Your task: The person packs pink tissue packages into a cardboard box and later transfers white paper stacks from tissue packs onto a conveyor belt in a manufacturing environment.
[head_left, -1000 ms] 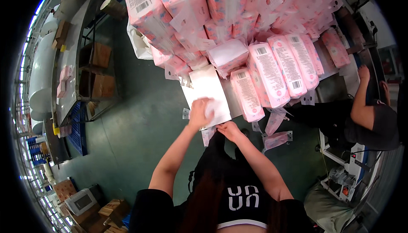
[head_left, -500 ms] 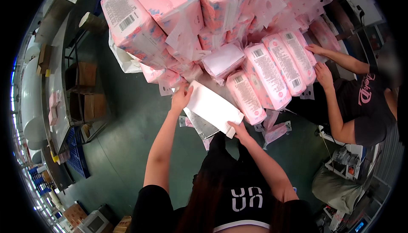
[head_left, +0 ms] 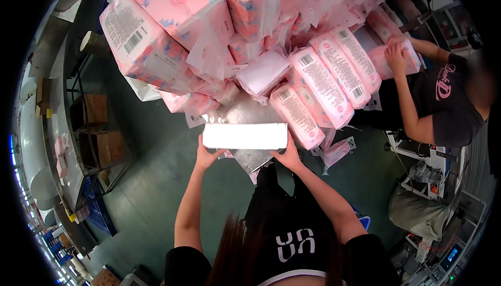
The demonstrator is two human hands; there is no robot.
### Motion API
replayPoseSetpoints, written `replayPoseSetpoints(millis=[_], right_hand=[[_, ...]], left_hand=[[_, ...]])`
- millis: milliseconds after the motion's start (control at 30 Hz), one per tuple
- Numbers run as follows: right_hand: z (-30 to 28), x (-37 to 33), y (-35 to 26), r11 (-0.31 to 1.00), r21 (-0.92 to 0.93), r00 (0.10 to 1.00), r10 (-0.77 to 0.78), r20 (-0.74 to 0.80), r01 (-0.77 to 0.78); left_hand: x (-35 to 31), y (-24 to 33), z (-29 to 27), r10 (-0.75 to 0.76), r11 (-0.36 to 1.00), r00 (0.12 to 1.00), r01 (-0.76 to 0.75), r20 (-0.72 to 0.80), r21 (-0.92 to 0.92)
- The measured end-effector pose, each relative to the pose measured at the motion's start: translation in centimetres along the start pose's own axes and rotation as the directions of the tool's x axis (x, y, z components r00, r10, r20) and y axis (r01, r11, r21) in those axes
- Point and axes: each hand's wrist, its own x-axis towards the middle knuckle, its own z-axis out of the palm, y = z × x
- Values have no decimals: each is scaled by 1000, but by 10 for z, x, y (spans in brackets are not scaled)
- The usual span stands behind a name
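Observation:
A white block of folded tissues [head_left: 245,136] is held level in front of me, over the metal work surface [head_left: 254,112]. My left hand [head_left: 206,155] is closed on its left end and my right hand [head_left: 288,155] on its right end. The thumbs show below the front edge; the other fingers are mostly hidden behind the ends. Just beyond the block sits a clear-wrapped white tissue bundle [head_left: 264,72]. To its right lie several pink printed tissue packs [head_left: 296,116] in a slanting row.
A high pile of large pink packs [head_left: 180,4] rises at the far side. On the right a co-worker's hands [head_left: 397,54] rest on another pink pack [head_left: 379,59]. A metal rack with cardboard boxes [head_left: 109,148] stands left. Plastic wrapping [head_left: 336,153] hangs off the surface's right side.
The white block has turned from slanting to level and moved slightly left, with both hands now at its ends. The co-worker's hands have moved from the row to a pack farther right.

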Motion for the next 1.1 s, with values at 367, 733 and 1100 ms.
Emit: replayPoseSetpoints(millis=[367,733,1100], right_hand=[[11,8,16,995,60,997,79,25,-80],[-261,-242,11,990,138,960,23,-277,17],[-537,-468,64,957,-175,493,-39,-869,-232]], left_hand=[[-2,-28,21,75,997,980,-74,182,-12],[-133,193,233,559,582,720,-694,412,424],[-120,300,616,559,530,278,-844,781,-79]])
